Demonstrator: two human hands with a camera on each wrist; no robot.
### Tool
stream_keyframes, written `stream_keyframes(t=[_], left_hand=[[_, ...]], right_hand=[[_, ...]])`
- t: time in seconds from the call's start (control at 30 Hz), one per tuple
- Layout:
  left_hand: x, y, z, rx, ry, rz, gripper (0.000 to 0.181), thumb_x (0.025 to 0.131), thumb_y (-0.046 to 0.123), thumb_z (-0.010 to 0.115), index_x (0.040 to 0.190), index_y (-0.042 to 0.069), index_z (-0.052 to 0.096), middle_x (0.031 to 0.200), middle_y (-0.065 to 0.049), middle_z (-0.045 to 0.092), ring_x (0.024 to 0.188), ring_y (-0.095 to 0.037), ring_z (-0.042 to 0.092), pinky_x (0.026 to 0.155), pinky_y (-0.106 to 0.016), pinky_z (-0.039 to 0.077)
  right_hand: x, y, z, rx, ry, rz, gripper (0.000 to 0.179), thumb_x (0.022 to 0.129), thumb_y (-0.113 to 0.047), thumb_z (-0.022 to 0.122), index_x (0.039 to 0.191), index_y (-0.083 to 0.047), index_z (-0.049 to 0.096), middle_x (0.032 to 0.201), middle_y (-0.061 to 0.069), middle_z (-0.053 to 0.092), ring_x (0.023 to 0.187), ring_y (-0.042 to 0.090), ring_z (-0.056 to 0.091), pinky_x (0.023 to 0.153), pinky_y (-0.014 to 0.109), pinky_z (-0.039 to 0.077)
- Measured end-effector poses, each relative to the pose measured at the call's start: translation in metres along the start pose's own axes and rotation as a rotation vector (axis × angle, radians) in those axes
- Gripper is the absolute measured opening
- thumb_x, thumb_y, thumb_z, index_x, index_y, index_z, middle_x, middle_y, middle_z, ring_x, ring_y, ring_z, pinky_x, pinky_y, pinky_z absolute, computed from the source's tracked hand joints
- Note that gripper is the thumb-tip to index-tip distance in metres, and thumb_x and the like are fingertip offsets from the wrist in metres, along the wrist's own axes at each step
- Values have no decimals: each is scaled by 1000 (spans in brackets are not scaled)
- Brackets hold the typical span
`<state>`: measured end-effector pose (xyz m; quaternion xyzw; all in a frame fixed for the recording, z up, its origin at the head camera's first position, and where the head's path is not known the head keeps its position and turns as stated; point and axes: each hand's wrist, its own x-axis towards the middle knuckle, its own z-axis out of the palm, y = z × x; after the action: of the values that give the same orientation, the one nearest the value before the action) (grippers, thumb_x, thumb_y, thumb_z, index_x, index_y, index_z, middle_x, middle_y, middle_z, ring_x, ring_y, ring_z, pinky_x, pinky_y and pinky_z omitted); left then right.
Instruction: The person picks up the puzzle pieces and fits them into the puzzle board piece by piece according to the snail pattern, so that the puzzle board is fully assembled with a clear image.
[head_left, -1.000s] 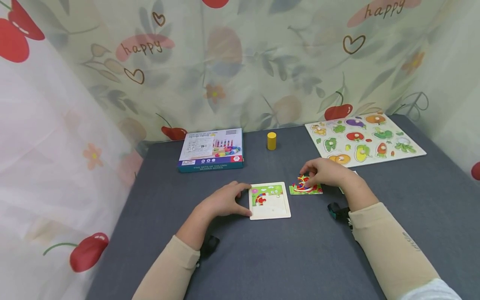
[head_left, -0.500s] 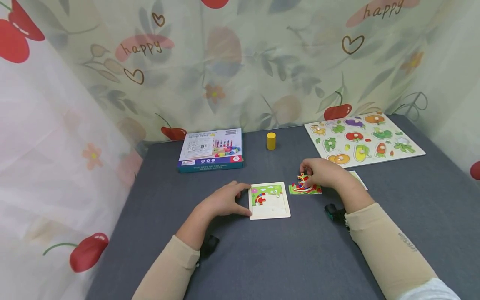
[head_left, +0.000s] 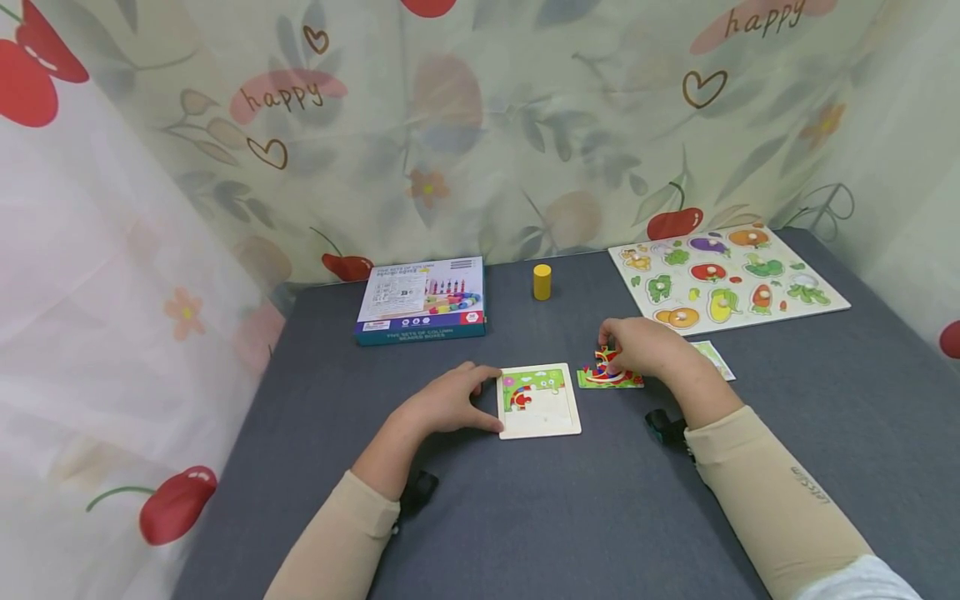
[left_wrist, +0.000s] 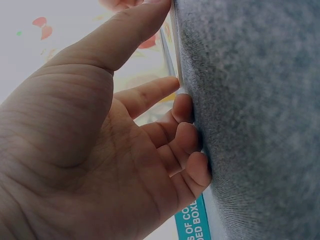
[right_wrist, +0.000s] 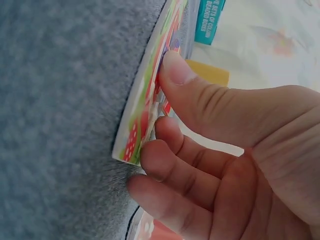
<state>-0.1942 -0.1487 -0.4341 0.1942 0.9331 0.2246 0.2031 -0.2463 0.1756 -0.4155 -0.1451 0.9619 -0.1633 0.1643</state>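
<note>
A small square jigsaw tray [head_left: 551,422] with a pale wooden frame lies mid-table, with joined pieces along its top and left. My left hand [head_left: 442,402] touches its left edge, thumb and index finger extended and spread; its other fingers curl at the cloth in the left wrist view. Right of the tray lies a group of red and green jigsaw pieces [head_left: 592,380]. Over them, my right hand [head_left: 651,348] pinches a red jigsaw piece, thumb on top in the right wrist view. The fingers hide part of that piece.
Behind stand a boxed bead set [head_left: 422,300] and a yellow cylinder [head_left: 542,282]. A vegetable peg puzzle board [head_left: 738,279] lies back right. A small printed card [head_left: 716,360] is partly behind the right wrist. A patterned curtain [head_left: 487,150] closes the back.
My right forearm and wrist have shifted slightly left, uncovering more of the printed card. The right fingers stay at the pieces. My left hand and the tray have not moved.
</note>
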Motion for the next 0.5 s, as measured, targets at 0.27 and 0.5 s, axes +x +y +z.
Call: stream_keyframes(t=[0.27, 0.5], left_hand=[[0, 1, 0, 3, 5, 3, 84, 81, 48, 86, 152, 22, 50, 113, -1, 53, 104, -20, 52, 83, -38, 47], [0, 2, -1, 6, 0, 9, 84, 82, 48, 86, 152, 20, 50, 110, -1, 54, 101, -19, 52, 82, -38, 46]], right_hand=[[-4, -2, -3, 18, 15, 3, 38, 87, -18, 83, 117, -7, 62, 88, 8, 60, 76, 24, 56, 70, 38, 45], [-7, 1, -5, 76, -10, -47, 37, 83, -8, 83, 115, -4, 65, 85, 7, 57, 74, 22, 55, 68, 37, 44]])
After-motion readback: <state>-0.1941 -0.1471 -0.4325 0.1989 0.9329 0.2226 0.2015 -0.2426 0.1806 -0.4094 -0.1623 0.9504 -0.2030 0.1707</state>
